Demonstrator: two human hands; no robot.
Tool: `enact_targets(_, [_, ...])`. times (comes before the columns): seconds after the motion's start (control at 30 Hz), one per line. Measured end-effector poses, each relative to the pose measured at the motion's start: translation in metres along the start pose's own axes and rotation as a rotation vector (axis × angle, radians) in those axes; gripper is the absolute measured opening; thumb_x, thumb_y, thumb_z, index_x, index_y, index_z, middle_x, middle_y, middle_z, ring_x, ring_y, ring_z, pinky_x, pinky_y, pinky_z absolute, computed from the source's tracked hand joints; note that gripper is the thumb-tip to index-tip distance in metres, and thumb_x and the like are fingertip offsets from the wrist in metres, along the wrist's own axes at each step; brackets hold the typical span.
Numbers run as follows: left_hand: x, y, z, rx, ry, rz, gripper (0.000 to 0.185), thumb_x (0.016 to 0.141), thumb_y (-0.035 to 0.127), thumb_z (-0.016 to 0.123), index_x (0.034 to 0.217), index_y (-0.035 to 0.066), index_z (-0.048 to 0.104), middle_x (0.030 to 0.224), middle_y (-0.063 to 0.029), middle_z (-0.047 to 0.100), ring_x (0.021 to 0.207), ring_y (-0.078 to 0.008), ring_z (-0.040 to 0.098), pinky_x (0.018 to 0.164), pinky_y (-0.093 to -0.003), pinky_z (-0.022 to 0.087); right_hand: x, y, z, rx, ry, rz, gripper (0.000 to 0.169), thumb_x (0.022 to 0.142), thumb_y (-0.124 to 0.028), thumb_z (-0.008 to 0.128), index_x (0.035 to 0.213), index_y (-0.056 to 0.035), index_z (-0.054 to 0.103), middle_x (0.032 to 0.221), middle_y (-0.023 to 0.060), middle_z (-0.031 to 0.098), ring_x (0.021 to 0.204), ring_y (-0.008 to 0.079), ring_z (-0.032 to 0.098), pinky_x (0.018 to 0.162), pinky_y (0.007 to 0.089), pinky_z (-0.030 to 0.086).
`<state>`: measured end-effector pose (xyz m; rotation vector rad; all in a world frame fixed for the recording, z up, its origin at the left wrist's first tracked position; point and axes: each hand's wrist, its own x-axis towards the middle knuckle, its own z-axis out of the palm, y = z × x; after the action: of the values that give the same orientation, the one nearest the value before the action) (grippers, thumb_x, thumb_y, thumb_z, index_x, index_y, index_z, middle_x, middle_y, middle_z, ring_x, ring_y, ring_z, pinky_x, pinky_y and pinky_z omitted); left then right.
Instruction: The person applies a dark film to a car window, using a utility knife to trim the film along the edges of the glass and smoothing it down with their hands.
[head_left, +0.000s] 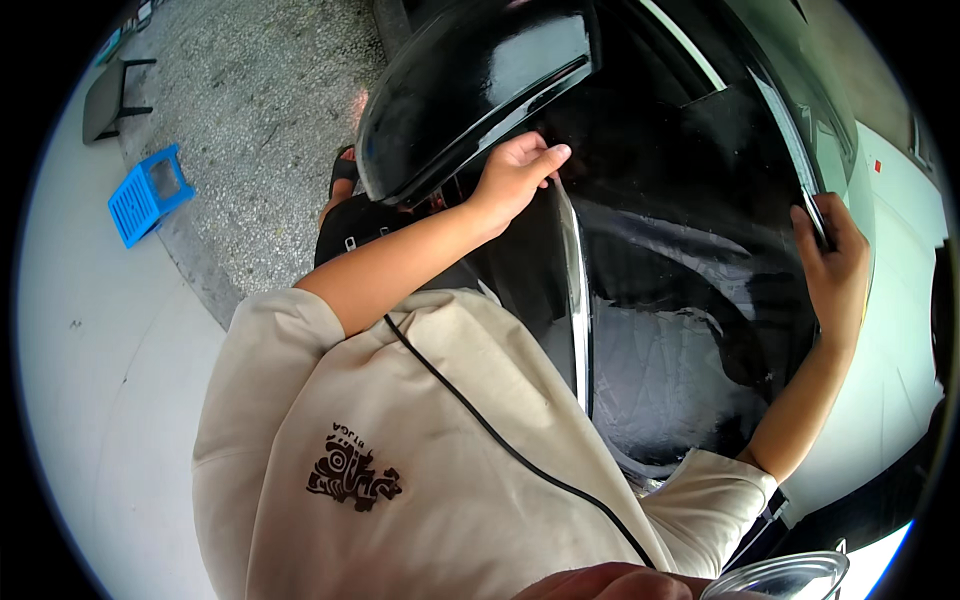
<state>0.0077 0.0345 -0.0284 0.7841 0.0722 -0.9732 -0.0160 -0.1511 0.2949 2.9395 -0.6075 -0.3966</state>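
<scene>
My left hand (521, 176) is raised beside a glossy black car wing mirror (480, 97). Its thumb and curled fingers pinch the upper end of a pale, shiny strip (577, 300), which runs down the edge of a black car panel. Whether the strip is film or trim cannot be told. Farther right, my right hand (836, 262) grips a dark edge with silver trim (810, 199) below the car window glass (821, 112), thumb on the near side and fingers over it. Between the hands, the black panel (675, 367) has cloudy, streaky patches and reflections.
A blue plastic stool (154, 195) and a dark grey stool (109, 101) stand at the left on and near a speckled stone floor (247, 112). A black cable (480, 420) crosses my beige shirt. A white surface (892, 322) lies beyond my right arm.
</scene>
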Motion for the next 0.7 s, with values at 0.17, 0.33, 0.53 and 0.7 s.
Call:
enact_targets(0.17, [0.009, 0.001, 0.005, 0.033, 0.067, -0.041, 0.019, 0.095, 0.024, 0.066, 0.092, 0.006, 0.06, 0.074, 0.0003, 0.062, 0.064, -0.0048, 0.055, 0.061, -0.0204, 0.044, 0.002, -0.002, 0.001, -0.017, 0.05, 0.042, 0.02, 0.087, -0.018, 0.072, 0.099, -0.005, 0.064, 0.078, 0.0112, 0.067, 0.07, 0.0225, 0.061, 0.07, 0.0312, 0.049])
enact_targets(0.33, [0.012, 0.0, 0.003, -0.014, 0.126, -0.048, 0.022, 0.095, 0.025, 0.067, 0.096, 0.004, 0.059, 0.075, -0.0018, 0.064, 0.06, -0.0065, 0.057, 0.058, -0.022, 0.047, 0.005, -0.01, 0.004, -0.01, 0.031, -0.014, 0.015, 0.084, -0.012, 0.072, 0.095, -0.0045, 0.064, 0.08, 0.011, 0.068, 0.072, 0.0252, 0.065, 0.068, 0.0314, 0.049])
enact_targets(0.53, [0.022, 0.014, 0.003, 0.069, 0.129, -0.165, 0.034, 0.097, 0.035, 0.063, 0.087, 0.003, 0.062, 0.076, -0.0068, 0.065, 0.055, -0.0103, 0.061, 0.057, -0.0242, 0.052, -0.024, -0.021, -0.007, -0.078, 0.02, -0.244, 0.023, 0.067, 0.0, 0.078, 0.081, -0.003, 0.059, 0.073, 0.0097, 0.059, 0.065, 0.0282, 0.062, 0.059, 0.0343, 0.047])
enact_targets(0.7, [0.022, 0.015, -0.003, 0.069, 0.111, -0.118, 0.032, 0.097, 0.035, 0.062, 0.089, 0.004, 0.062, 0.079, -0.0083, 0.066, 0.058, -0.0122, 0.062, 0.059, -0.0255, 0.052, -0.037, -0.03, 0.0, -0.065, 0.056, -0.528, 0.027, 0.062, -0.007, 0.081, 0.074, -0.0056, 0.057, 0.071, 0.0034, 0.059, 0.055, 0.0199, 0.053, 0.05, 0.0331, 0.04])
